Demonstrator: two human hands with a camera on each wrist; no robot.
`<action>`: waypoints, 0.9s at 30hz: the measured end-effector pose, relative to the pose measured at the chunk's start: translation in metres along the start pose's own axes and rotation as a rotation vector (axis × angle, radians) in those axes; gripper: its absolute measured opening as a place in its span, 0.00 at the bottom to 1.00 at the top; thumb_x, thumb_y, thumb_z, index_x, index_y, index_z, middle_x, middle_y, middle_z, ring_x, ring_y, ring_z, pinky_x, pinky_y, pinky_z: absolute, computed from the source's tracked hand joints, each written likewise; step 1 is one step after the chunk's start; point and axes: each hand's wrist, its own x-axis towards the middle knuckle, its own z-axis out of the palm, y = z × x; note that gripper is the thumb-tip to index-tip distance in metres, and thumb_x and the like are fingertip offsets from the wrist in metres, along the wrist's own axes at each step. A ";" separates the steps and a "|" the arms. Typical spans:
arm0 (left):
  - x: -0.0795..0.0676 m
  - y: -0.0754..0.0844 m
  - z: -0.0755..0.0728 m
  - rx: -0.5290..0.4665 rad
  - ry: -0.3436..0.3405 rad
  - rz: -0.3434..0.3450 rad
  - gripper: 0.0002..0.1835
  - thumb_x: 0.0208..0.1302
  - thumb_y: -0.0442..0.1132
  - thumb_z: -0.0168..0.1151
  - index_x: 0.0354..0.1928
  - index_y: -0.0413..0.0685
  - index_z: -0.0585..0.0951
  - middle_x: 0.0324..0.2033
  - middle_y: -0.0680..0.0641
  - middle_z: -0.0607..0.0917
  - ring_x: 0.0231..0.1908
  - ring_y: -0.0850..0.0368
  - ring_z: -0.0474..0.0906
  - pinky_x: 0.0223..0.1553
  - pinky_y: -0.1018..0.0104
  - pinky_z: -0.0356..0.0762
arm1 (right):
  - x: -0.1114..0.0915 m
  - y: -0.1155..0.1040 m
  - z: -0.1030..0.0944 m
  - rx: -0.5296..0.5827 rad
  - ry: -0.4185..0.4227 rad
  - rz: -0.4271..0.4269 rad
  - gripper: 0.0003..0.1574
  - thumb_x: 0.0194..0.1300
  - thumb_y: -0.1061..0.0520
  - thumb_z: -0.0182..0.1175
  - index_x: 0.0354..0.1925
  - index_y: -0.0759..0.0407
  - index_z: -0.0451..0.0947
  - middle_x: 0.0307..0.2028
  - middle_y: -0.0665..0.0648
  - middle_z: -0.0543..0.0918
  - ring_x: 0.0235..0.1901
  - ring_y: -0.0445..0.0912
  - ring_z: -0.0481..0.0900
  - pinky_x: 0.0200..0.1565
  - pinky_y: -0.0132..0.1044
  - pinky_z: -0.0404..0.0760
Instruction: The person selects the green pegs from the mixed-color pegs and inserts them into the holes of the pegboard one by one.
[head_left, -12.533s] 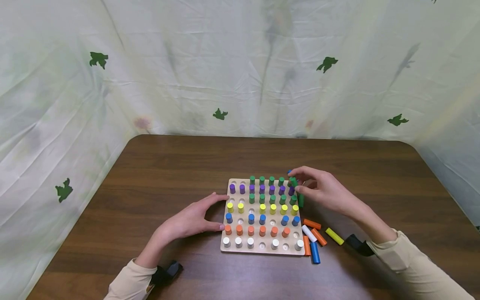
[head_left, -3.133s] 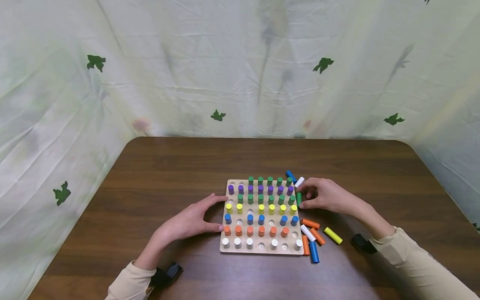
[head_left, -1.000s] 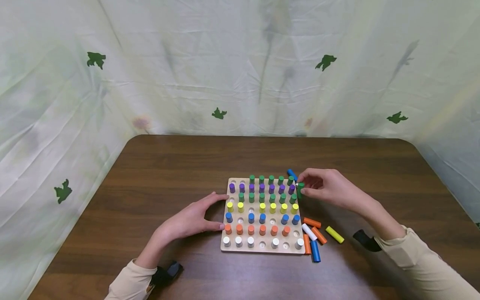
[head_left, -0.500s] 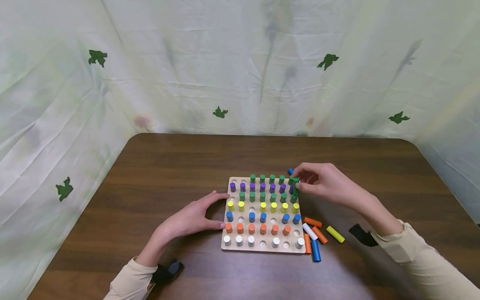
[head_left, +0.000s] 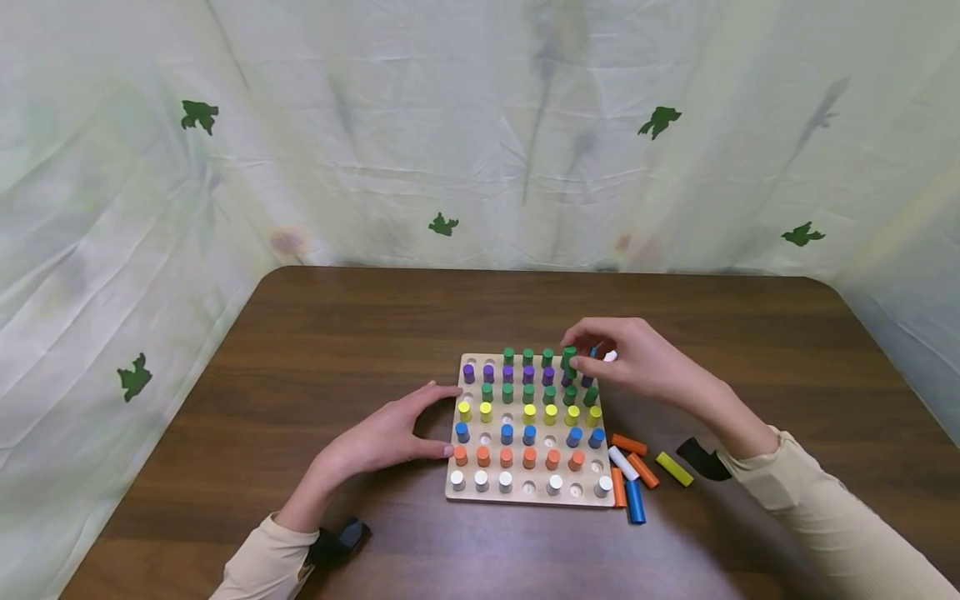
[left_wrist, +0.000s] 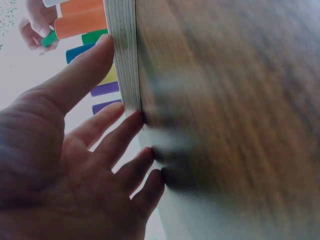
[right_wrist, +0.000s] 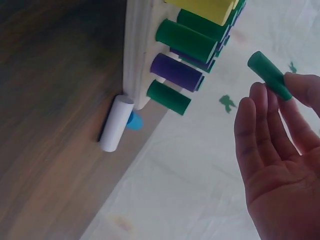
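A wooden pegboard point(head_left: 517, 472) lies on the table with rows of upright coloured pegs and some bare holes. My right hand point(head_left: 630, 354) pinches a green peg point(right_wrist: 270, 75) between thumb and fingers. It holds that peg above the back part of the board, by the row of green pegs point(head_left: 528, 357). Beside the board's left edge, my left hand point(head_left: 378, 437) is spread, its thumb and index finger touching the edge. The left wrist view shows its other fingers stretched low along the board's side. The right hand partly covers the board's far right corner.
Loose pegs lie right of the board: orange point(head_left: 628, 443), white point(head_left: 622, 463), blue point(head_left: 635, 502) and yellow point(head_left: 674, 469) among them. Behind the far right corner lie a white peg point(right_wrist: 116, 123) and a blue peg point(right_wrist: 135, 120). A cloth backdrop point(head_left: 480, 150) hangs behind the table point(head_left: 360, 317).
Since the earliest frame, another green peg stands in the third row. My right hand has picked a green peg off the table and carried it left over the board. The left hand stays put.
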 end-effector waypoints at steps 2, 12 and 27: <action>0.000 0.000 0.000 -0.003 -0.002 0.003 0.40 0.57 0.52 0.73 0.72 0.63 0.67 0.74 0.39 0.58 0.72 0.40 0.54 0.65 0.38 0.59 | 0.004 -0.002 0.001 0.006 -0.009 -0.017 0.13 0.62 0.59 0.68 0.46 0.53 0.82 0.36 0.43 0.82 0.37 0.40 0.78 0.41 0.43 0.82; 0.001 0.000 0.000 -0.015 -0.002 -0.005 0.41 0.56 0.52 0.73 0.72 0.63 0.67 0.74 0.39 0.58 0.72 0.40 0.54 0.65 0.38 0.59 | 0.023 -0.017 0.010 0.040 -0.098 -0.080 0.13 0.63 0.59 0.67 0.47 0.57 0.82 0.37 0.43 0.83 0.38 0.39 0.79 0.41 0.41 0.82; 0.001 -0.001 -0.001 -0.025 -0.006 0.007 0.40 0.57 0.53 0.73 0.72 0.63 0.67 0.74 0.38 0.57 0.72 0.40 0.53 0.65 0.37 0.58 | 0.052 -0.035 0.019 0.091 -0.187 -0.138 0.11 0.65 0.58 0.66 0.46 0.49 0.81 0.39 0.44 0.83 0.36 0.39 0.79 0.35 0.36 0.81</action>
